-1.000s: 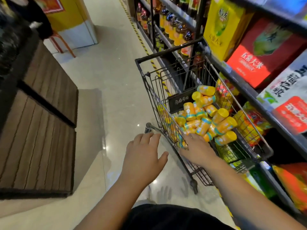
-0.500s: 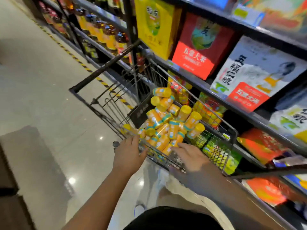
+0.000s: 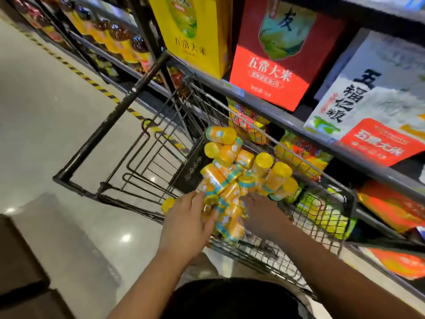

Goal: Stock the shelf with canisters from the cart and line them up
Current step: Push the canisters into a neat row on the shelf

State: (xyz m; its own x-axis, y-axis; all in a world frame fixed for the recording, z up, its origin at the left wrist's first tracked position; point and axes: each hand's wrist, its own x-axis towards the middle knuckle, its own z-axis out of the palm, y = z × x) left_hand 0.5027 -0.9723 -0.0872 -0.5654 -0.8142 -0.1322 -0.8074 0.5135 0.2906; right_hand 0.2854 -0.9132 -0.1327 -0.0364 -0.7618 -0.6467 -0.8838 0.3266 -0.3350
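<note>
Our left hand (image 3: 189, 223) reaches into the near end of the cart (image 3: 110, 125), thumb and fingers closing round the end of one canister (image 3: 210, 201). Our right hand (image 3: 261, 215) lies just to its right, palm down on the heap. Its fingers are blurred, so we cannot tell whether it grips anything. The yellow canisters (image 3: 230, 176) are piled on their sides in the wire basket. The cart stands close against the shelf (image 3: 299, 125) on the right, where a yellow box (image 3: 190, 31) and a red box (image 3: 276, 65) stand side by side.
</note>
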